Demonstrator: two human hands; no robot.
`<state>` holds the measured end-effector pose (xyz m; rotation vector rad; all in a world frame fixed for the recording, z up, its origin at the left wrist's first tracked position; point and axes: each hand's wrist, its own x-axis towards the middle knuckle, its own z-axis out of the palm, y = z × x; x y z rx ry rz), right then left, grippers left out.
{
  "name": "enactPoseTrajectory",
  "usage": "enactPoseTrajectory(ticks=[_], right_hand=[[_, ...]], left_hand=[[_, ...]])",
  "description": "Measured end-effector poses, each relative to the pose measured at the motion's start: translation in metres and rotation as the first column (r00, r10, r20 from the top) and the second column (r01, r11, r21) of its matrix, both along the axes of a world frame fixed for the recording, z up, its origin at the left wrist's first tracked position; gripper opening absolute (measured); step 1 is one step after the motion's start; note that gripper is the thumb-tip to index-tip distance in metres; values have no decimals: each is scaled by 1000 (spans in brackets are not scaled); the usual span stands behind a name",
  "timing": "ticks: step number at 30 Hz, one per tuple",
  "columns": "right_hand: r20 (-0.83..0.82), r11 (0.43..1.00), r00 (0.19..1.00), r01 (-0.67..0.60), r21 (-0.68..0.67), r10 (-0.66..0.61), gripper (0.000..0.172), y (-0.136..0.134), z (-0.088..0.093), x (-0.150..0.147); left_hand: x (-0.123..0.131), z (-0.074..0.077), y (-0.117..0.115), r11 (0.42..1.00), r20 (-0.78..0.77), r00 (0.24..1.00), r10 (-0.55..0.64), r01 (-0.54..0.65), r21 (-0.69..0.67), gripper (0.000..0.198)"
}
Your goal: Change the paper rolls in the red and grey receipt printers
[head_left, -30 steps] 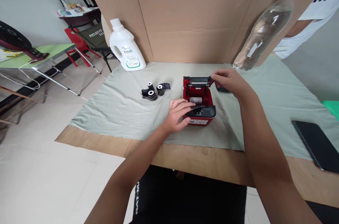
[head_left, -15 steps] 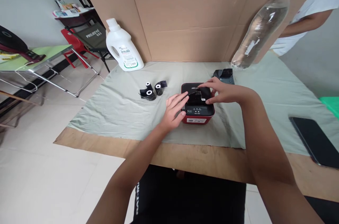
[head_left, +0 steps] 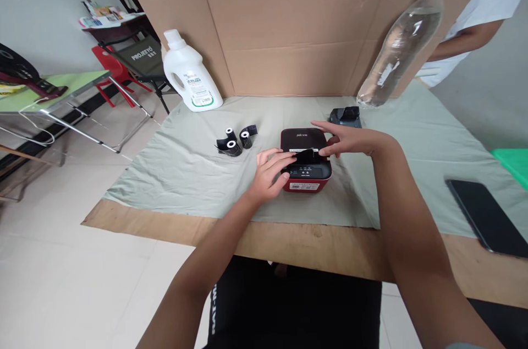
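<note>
A: Head view, status?
B: The printer (head_left: 303,187) is sitting on the table (head_left: 305,237), lid (head_left: 297,138) down, black strip (head_left: 308,156) poking out; can't tell what's left. My left hand (head_left: 270,174) is resting beside the strip, fingers spread; right hand (head_left: 346,140) is holding thumb and forefinger apart.
A: Counts?
B: I'm counting one printer, three rolls (head_left: 234,149), one phone (head_left: 487,217), one jug (head_left: 192,76).

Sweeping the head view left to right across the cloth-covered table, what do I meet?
White jug → black rolls → left hand → red-and-black printer → right hand → clear bottle with blue cap → dark phone.
</note>
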<state>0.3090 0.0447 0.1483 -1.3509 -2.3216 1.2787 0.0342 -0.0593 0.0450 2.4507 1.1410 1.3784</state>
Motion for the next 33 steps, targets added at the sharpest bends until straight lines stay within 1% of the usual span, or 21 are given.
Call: enactPoseTrajectory(ticks=[4, 9, 13, 16, 18, 20, 22, 24, 26, 29, 31, 33], right_hand=[[-22, 1000, 1000, -5, -9, 5, 98, -1, 1, 0], [69, 1000, 998, 4, 22, -5, 105, -1, 1, -3], [87, 996, 996, -37, 86, 29, 106, 0, 0, -5], [107, 999, 994, 6, 39, -11, 111, 0, 0, -3], [75, 999, 996, 46, -2, -45, 105, 0, 0, 1], [24, 999, 999, 48, -24, -47, 92, 2, -2, 5], [-1, 999, 1000, 18, -48, -18, 82, 5, -6, 8], [-3, 997, 1000, -17, -81, 17, 75, 8, -9, 9], [4, 994, 1000, -23, -106, 23, 71, 10, -11, 9], [7, 993, 1000, 15, -117, -14, 69, 10, -10, 7], [-27, 992, 999, 36, -120, -40, 68, 4, -10, 5], [-68, 991, 994, 79, -110, -87, 67, -7, -17, 2]], left_hand=[[2, 1, 4, 1000, -68, 998, 6, -7, -16, 54], [6, -1, 8, 1000, -104, 995, -9, 7, -16, 52], [7, 0, 8, 998, -56, 998, -12, 8, -61, 52], [6, -1, 7, 996, 74, 997, -2, 9, -88, 49], [5, -3, 7, 996, 173, 985, 3, 13, -92, 47], [3, -5, 7, 994, 226, 974, 1, 23, -104, 47], [2, -8, 8, 992, 232, 973, 1, 29, -126, 46], [1, -9, 8, 990, 228, 974, 10, 21, -136, 45], [0, -9, 9, 991, 221, 975, 19, 11, -133, 44], [-1, -9, 11, 992, 209, 978, -6, 32, -121, 41], [-2, -10, 11, 991, 207, 978, -30, 57, -123, 39], [-1, -12, 9, 986, 244, 969, -45, 83, -148, 38]])
